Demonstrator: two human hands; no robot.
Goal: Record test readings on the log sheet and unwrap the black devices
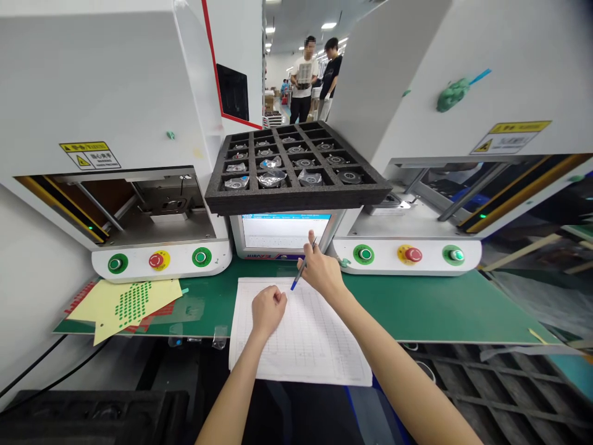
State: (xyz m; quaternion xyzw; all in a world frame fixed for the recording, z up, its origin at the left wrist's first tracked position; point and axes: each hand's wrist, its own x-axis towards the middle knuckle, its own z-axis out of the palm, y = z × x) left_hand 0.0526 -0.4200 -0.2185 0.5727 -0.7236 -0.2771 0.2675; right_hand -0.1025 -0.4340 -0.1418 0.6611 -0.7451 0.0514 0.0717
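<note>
Your left hand [269, 309] is loosely curled, nothing visible in it, resting on the white gridded paper sheets [310, 346], probably steadying them where they overhang the green flat worktop [417, 303]'s front edge. Your right hand [323, 269] grips a slim blue-tipped pen [298, 278] aslant, apparently leaving the index finger free for the bright rectangular screen [287, 233] towards the rear edge; whether they touch is unclear. Above it sits the black foam compartment tray [296, 203], perhaps for easy reach.
</note>
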